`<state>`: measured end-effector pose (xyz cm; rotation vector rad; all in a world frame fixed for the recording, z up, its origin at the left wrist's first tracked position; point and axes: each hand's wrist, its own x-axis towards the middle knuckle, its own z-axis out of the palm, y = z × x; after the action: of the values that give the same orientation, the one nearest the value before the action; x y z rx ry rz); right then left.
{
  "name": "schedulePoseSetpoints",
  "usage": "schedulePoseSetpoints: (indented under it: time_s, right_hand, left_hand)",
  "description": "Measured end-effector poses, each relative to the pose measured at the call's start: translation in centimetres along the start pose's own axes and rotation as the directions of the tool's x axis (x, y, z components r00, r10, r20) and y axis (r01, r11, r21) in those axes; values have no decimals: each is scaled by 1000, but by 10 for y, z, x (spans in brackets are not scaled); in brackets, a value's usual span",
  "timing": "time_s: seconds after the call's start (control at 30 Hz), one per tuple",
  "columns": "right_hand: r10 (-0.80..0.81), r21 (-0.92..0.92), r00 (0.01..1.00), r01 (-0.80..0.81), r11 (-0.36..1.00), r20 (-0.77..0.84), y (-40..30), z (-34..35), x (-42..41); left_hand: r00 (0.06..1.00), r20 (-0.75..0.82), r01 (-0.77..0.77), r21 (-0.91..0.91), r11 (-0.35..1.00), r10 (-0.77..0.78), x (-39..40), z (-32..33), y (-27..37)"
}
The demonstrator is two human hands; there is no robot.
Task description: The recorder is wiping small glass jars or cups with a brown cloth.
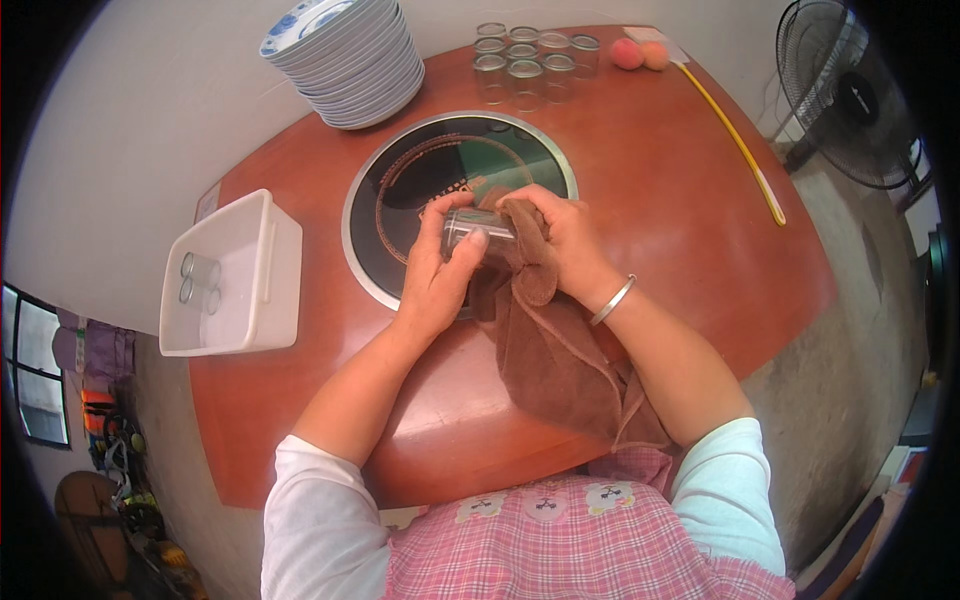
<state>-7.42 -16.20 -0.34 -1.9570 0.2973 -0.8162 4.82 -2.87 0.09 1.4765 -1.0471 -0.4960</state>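
Observation:
A clear drinking glass (480, 222) lies sideways in my left hand (436, 274), thumb on its near side and fingers around its base end. My right hand (574, 244) grips a brown cloth (551, 360) at the glass's other end, and the cloth covers that end. Whether any fingers or cloth reach inside the glass is hidden. The lower part of the cloth hangs down over the table's near edge. Both hands are above the right part of a round black glass cooktop (390, 247) set into the table.
On the reddish wooden table (660, 172), a white plastic bin (262, 300) at left holds two glasses (200, 281). A tall plate stack (360, 75) and several glasses (523, 67) stand at the back. Two peaches (640, 55) and a yellow-handled fly swatter (735, 135) lie right, near a fan (847, 97).

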Motion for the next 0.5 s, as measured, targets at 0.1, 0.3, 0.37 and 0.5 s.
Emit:
schedulePoseSetpoints:
  time_s: [0.1,0.3,0.37,0.5]
  right_hand:
    - [-173,-168,985,167,972,-22,-2,2,0]
    - [43,12,997,-44,999,72,-4,0,0]
    - [81,183,991,-99,978,103,10,3,0]
    - [172,449,947,-282,848,270,19,1,5]
  left_hand:
    - [952,127,301,-221,928,-279,3,-6,-2]
    - [986,19,169,-48,985,-168,-1,1,8]
    - [998,16,59,26,998,-60,-1,0,0]
    - [992,40,-126,67,990,124,-4,0,5]
